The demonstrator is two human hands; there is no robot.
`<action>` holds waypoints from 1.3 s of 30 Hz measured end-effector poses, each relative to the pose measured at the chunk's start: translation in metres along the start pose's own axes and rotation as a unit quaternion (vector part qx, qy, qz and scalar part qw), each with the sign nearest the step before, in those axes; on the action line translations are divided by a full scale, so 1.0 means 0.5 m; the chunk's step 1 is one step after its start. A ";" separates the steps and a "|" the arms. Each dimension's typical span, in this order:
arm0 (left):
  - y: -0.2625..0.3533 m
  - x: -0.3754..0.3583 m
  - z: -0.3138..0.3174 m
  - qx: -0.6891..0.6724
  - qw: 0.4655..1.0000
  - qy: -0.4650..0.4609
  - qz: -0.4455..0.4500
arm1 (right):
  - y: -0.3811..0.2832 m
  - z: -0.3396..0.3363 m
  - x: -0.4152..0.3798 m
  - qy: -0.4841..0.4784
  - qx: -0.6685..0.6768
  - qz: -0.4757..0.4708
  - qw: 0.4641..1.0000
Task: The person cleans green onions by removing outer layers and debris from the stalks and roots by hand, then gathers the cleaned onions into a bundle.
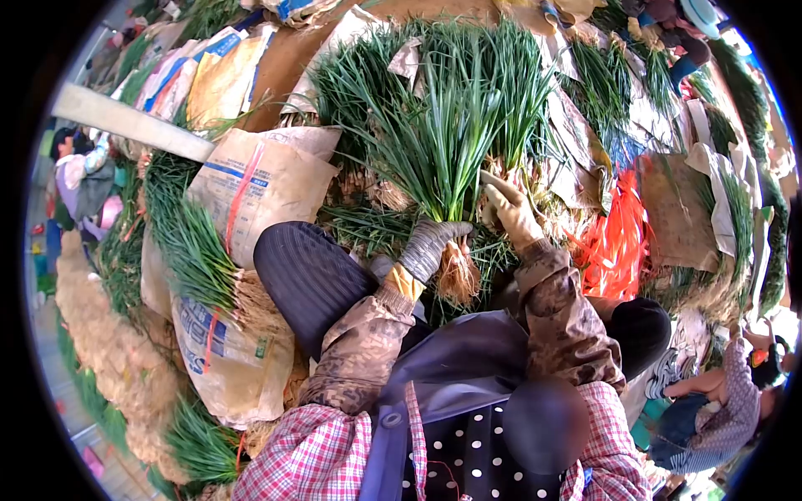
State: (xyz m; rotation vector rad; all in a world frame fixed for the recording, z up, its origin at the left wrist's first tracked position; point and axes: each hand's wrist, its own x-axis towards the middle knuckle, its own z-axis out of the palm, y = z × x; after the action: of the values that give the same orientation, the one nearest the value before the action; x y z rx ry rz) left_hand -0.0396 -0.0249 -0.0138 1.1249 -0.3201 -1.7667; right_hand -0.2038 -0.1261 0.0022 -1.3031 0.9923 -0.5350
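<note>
My left hand (428, 248), in a dark grey glove, is wrapped round the lower stems of a bunch of green onions (451, 154). Its long leaves fan out away from me, and the brown roots (459, 275) hang out below the fist. Just right of the bunch is my right hand (511, 210), in a pale yellowish glove, with its fingers stretched toward the stems. Behind both hands lies a large pile of green onions (359, 92), roots toward me. Loose leaves and roots are scattered under my hands.
Red plastic strips (614, 246) lie to the right, near a brown sack (681, 209). On the left, a tied bundle of green onions (196, 259) rests on printed sacks (271, 179). A pale beam (134, 121) juts in at upper left. Other people (710, 409) sit at both sides.
</note>
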 end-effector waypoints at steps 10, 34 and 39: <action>0.012 -0.021 0.013 -0.096 0.995 0.002 0.000 | 0.046 0.005 0.024 -0.026 -0.090 0.014 0.996; -0.022 0.021 -0.009 -0.008 0.991 0.090 0.096 | 0.093 -0.013 -0.016 0.070 -0.521 0.155 0.836; -0.032 0.029 -0.013 -0.112 0.988 0.103 0.025 | 0.160 -0.139 0.135 0.157 -0.519 0.087 0.836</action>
State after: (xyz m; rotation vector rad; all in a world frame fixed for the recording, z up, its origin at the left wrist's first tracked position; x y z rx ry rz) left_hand -0.0453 -0.0276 -0.0357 1.1139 -0.0229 -1.5831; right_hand -0.2435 -0.1997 -0.0915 -2.0773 1.7888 -0.0100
